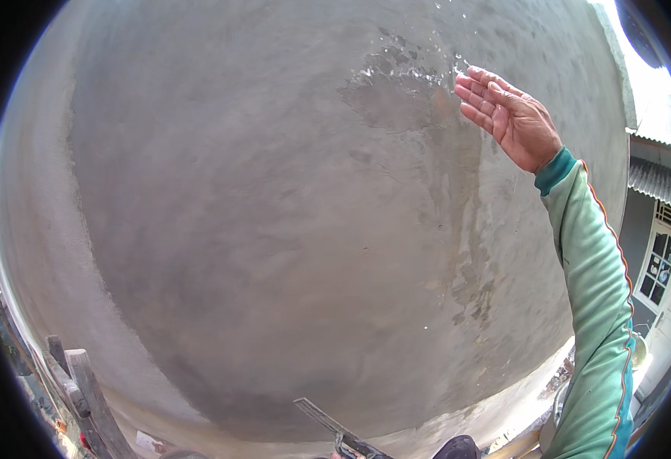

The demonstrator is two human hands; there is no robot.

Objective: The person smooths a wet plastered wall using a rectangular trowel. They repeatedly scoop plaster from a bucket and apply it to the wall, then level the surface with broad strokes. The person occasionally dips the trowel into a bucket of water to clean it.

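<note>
My right hand (515, 122) is raised at the upper right, palm showing and fingers stretched out, with nothing in it. Water drops (459, 67) fly off its fingertips, and a splash glistens on the smooth grey plastered wall (274, 199). Below that wet patch, darker streaks run down the plaster. At the bottom edge only a sliver of my left hand (337, 456) shows, wrapped at the handle of a plastering trowel (320, 417). The trowel's long narrow blade is seen nearly edge-on and slants up toward the left.
Wooden posts (91, 398) stand at the lower left. A paler band (52, 206) borders the darker plaster on the left. To the right are a white door (661, 268) with small panes and a corrugated roof (657, 182). A dark shoe (458, 447) shows at the bottom.
</note>
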